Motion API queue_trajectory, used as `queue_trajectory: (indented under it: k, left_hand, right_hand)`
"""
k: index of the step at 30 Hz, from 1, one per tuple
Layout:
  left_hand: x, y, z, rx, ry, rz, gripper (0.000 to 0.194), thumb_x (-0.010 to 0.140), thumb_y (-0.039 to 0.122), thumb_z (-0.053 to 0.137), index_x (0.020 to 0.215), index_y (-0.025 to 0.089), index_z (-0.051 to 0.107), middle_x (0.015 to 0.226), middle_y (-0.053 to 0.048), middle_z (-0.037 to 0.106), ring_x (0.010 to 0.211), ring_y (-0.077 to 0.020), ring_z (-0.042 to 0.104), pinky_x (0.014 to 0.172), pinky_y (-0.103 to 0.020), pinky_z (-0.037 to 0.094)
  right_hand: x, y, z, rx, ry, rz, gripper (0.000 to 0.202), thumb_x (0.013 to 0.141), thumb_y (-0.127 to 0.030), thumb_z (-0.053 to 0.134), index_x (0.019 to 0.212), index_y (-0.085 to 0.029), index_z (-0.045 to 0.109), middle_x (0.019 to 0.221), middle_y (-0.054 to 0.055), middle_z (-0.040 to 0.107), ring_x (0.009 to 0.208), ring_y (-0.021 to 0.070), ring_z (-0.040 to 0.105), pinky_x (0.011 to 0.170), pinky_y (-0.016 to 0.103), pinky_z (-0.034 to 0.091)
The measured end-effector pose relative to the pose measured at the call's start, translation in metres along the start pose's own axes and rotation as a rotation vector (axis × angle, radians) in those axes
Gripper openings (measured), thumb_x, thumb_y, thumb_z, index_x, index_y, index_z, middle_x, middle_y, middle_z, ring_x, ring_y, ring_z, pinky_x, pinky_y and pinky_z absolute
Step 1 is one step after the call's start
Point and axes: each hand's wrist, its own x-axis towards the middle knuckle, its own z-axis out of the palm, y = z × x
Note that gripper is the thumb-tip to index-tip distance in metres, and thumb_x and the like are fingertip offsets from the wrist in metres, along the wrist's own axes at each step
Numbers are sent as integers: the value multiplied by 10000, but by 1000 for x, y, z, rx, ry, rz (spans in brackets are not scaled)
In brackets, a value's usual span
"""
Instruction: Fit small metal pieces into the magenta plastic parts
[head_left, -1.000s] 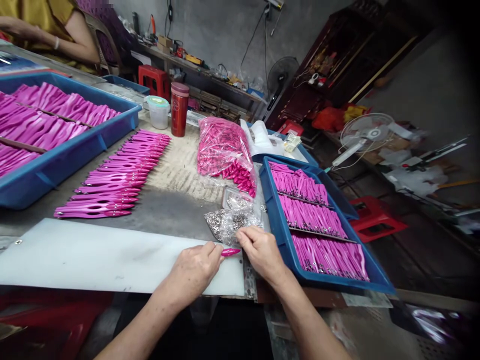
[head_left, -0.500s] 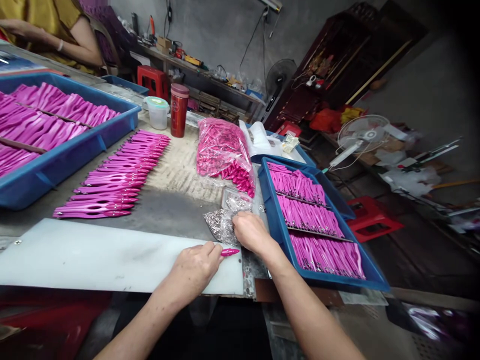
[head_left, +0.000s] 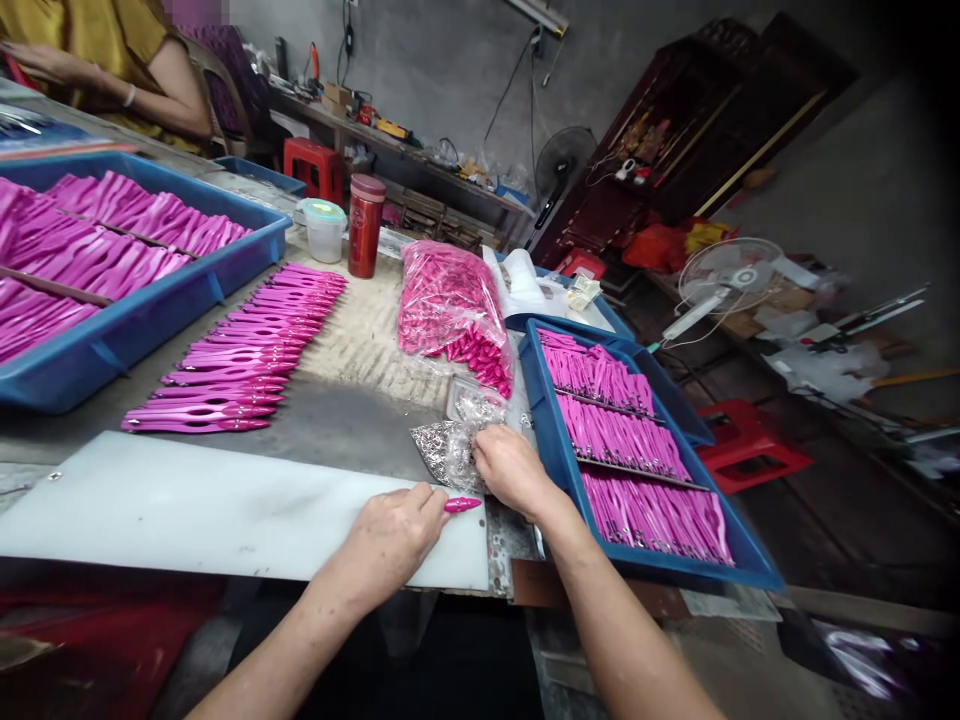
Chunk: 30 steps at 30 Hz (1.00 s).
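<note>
My left hand (head_left: 401, 528) is closed around a pink pointed plastic piece (head_left: 463, 505), whose tip sticks out to the right over the white board (head_left: 225, 510). The rest of the piece is hidden under my fingers. My right hand (head_left: 511, 465) reaches into a clear plastic bag (head_left: 459, 455) of small silvery metal parts (head_left: 433, 447). Its fingers are bent together at the bag, and I cannot make out what they hold. Beyond the board lies a slanting row of pink plastic pieces (head_left: 240, 350) with darker pointed ends.
Blue trays of pink pieces stand left (head_left: 247, 260) and right (head_left: 536, 430). A bag of darker pink parts (head_left: 450, 300), a red tumbler (head_left: 365, 228) and a lidded tub (head_left: 324, 232) stand farther back. Another person's arm (head_left: 161, 100) is at upper left.
The whole view has shifted slightly. My left hand keeps its grip on the pink piece, and my right hand stays at the bag of metal parts with little movement.
</note>
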Motion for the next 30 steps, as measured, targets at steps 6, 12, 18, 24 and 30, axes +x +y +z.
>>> queue_trajectory:
  k: [6, 12, 18, 24, 30]
  left_hand:
    - [0, 0, 0, 7, 1, 0, 185, 849, 196, 380, 698, 180, 485, 588, 13, 500, 474, -124, 503, 439, -244, 329]
    - [0, -1, 2, 13, -9, -8, 192, 852, 191, 375, 695, 182, 484, 584, 15, 492, 486, -118, 505, 452, -239, 339]
    - [-1, -1, 2, 18, -13, -5, 190, 855, 202, 372, 707, 184, 490, 587, 16, 489, 488, -117, 501, 448, -237, 332]
    - [-1, 0, 1, 15, -21, 1, 180, 850, 197, 382, 700, 186, 480, 586, 19, 495, 483, -125, 499, 449, -241, 336]
    - [0, 0, 0, -3, -59, -6, 198, 854, 193, 371, 688, 180, 478, 585, 13, 503, 503, -129, 515, 459, -235, 346]
  right_hand:
    - [-8, 3, -5, 181, 63, 8, 187, 834, -153, 382, 722, -158, 531, 727, 22, 548, 713, 125, 498, 652, 216, 352]
    - [-24, 3, -11, 819, 124, 84, 181, 798, -225, 428, 629, -169, 463, 584, -39, 413, 570, 96, 405, 539, 206, 319]
    - [-34, -4, -4, 1304, -22, 170, 191, 742, -325, 499, 645, -161, 484, 563, -40, 454, 500, 82, 379, 497, 211, 313]
    - [-45, -14, 2, 1304, 5, 186, 152, 751, -283, 488, 665, -159, 505, 585, -30, 473, 515, 87, 403, 504, 214, 332]
    - [-56, -24, 4, 1008, 206, 22, 122, 797, -197, 448, 704, -170, 522, 721, 14, 519, 707, 132, 492, 653, 251, 392]
